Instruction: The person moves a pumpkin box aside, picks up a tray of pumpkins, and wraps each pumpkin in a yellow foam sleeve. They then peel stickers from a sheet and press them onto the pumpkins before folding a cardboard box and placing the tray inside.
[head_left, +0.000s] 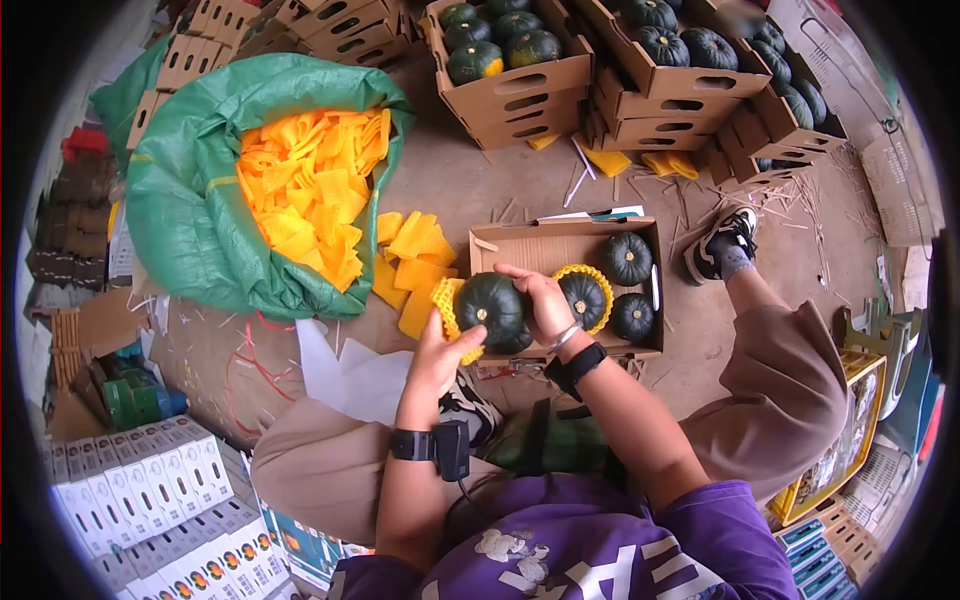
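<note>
Grasping a pumpkin (489,306) and yellow net (446,303), the left hand (432,355) is hovering near the box's (545,243) left; the right hand (550,312) is touching the pumpkin, grip unclear.

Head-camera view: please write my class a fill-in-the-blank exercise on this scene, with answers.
1. The left hand holds a net sleeve coloured ____ against a dark pumpkin.
2. The big sack full of sleeves is coloured ____.
3. In the carton by the hands, visibly sleeved pumpkins number ____.
4. The wearer's shirt is mainly ____.

Missing words: yellow; green; one; purple.
</note>
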